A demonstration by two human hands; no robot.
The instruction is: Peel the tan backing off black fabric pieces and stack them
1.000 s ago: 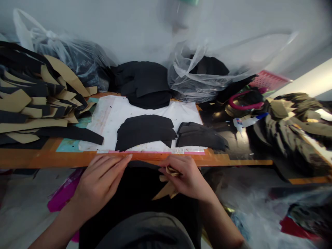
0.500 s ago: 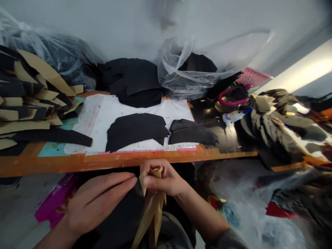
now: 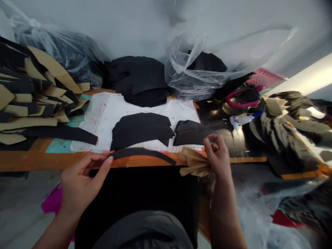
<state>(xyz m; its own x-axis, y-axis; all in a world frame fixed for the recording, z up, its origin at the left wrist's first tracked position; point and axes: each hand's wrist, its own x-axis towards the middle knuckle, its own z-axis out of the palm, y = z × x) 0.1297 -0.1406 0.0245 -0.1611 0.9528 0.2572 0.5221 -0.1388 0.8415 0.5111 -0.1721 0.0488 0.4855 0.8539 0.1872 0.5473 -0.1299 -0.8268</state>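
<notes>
Between thumb and fingers, my left hand (image 3: 84, 180) pinches one end of a curved black strip (image 3: 141, 152), which reaches right along the table's front edge. My right hand (image 3: 218, 155) is closed on a bunch of crumpled brown paper strips (image 3: 194, 162). Behind the strip, a stack of black curved pieces (image 3: 141, 129) lies on a white sheet (image 3: 100, 114). A smaller black stack (image 3: 190, 132) sits to its right, just behind the brown paper.
Black and tan pieces (image 3: 33, 100) are heaped at the left. At the back stand a large black stack (image 3: 140, 76) and clear plastic bags (image 3: 178, 76). Rightward are a pink-handled item (image 3: 242, 98), a white and blue tube (image 3: 245, 119) and fanned pieces (image 3: 275, 135).
My hands have moved apart. My right hand has carried the brown paper up and right to the table edge. The black strip now shows in my left hand, above the edge.
</notes>
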